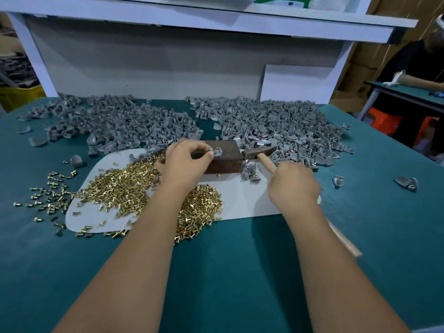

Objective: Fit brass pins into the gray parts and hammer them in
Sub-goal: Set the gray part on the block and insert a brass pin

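Observation:
My left hand [185, 159] pinches a small gray part [217, 152] with a brass pin standing in it, held on top of a rusty brown metal block [228, 162]. My right hand [292, 186] grips the wooden handle of a hammer [260, 153]; its dark head lies low just right of the block, beside the part. A heap of loose brass pins [125, 188] covers a white sheet [242, 200] under my left forearm. Two big piles of gray parts lie behind, one at the left [115, 123] and one at the right [276, 126].
The bench has a teal mat [228, 272]. Stray pins [48, 195] and single gray parts [406, 182] lie scattered on it. A white shelf frame [168, 68] closes the back. Another person sits at a table at the far right [413, 75].

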Motion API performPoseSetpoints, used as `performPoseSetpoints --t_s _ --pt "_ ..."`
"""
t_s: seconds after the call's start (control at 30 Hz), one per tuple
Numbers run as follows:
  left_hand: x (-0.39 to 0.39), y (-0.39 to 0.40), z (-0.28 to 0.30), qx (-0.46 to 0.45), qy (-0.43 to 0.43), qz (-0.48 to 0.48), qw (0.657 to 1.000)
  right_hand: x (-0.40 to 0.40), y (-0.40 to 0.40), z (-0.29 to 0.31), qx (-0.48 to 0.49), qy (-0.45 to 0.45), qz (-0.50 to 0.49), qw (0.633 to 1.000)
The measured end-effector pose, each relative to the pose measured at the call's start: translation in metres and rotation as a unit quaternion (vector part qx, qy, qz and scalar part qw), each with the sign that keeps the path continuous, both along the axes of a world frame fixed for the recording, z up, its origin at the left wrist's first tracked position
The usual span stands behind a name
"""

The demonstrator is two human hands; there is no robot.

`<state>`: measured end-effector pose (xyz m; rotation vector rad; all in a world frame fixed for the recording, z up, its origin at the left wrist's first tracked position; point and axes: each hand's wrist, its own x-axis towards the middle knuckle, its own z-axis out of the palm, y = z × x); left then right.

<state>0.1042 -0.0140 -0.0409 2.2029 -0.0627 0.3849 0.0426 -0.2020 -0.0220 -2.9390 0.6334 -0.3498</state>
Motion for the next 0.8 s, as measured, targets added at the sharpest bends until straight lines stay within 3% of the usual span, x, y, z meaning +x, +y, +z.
performPoseSetpoints --t_s 0.17,0.33,0.43,0.67,0.8 --pt "-0.001 -0.003 -0.001 0.023 -0.003 0.017 1.000 -0.003 -0.001 0.011 0.042 -0.090 -0.016 0.995" --pt "0.000 -0.009 0.000 0.020 0.003 0.057 0.998 -0.017 0.013 0.022 0.011 -0.230 0.079 0.970" --pt "0.000 -0.010 0.002 -0.009 0.022 0.066 0.998 -0.026 0.028 0.021 -0.026 -0.240 0.131 0.962" --pt "0.000 -0.013 0.000 -0.022 0.025 0.075 0.997 -0.031 0.042 0.009 -0.050 -0.308 0.118 0.943" --pt "0.000 -0.013 0.000 -0.040 0.028 0.078 0.996 -0.032 0.044 0.006 -0.076 -0.226 0.133 0.962"
